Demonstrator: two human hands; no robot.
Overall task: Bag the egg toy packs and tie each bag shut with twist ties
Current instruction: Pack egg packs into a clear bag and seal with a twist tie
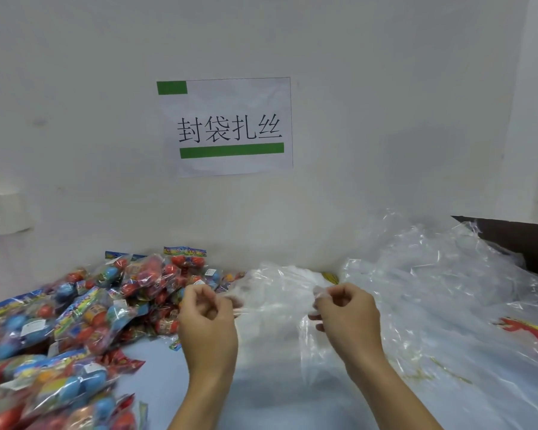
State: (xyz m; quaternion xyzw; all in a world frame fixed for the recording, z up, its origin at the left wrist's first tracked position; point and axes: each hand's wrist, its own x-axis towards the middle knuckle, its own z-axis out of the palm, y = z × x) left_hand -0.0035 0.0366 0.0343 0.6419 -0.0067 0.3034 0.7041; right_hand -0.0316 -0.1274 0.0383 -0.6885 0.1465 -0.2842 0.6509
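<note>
Bagging had barely begun: both hands, left hand [207, 318] and right hand [347, 315], pinched the mouth of an empty clear bag [277, 299] between them, egg toy packs [75, 321] heaped unbagged at left, no tied bag visible.

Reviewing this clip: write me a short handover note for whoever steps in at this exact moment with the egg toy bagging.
Left hand: grip pinching the left edge of a clear bag.
Right hand: grip pinching the same bag's right edge; the bag is stretched between the hands above the table.
Egg toy packs: heaped loose on the left side of the table, up against the wall.
Spare clear bags: piled on the right.
Done: no tied bag is visible.
Left: open this bag, load packs, tie it shut, repeat. I cannot make out twist ties for certain.
</note>
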